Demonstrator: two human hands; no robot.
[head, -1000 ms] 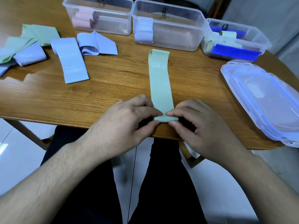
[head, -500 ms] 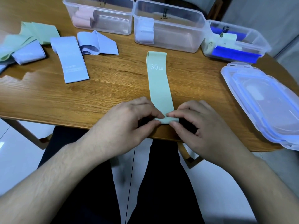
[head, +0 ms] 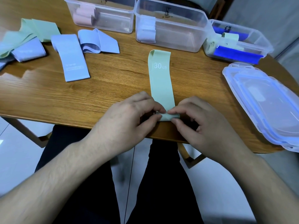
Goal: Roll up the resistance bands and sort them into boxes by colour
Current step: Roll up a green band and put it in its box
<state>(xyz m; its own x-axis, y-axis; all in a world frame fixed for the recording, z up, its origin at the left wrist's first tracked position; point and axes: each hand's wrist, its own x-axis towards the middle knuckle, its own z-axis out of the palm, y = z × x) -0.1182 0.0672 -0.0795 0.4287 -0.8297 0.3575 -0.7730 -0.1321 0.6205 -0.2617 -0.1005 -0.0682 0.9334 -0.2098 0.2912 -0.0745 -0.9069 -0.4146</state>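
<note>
Rolled further — matte green band [head: 161,81], left hand [head: 127,120], right hand [head: 200,125] pinching

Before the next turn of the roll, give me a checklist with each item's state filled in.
1. Both hands on the rolled end: left hand and right hand pinch the green band at its near end: ok.
2. Roll started: a small roll sits between the fingers: ok.
3. Roll even across its width: partly hidden by the fingers: cannot tell.
4. Band ahead lies flat and straight on the table, 30 LB print up: ok.
5. Path ahead free up to the middle box: ok.
6. Box for green: the right box already holds pale green rolls, its top open: ok.
</note>
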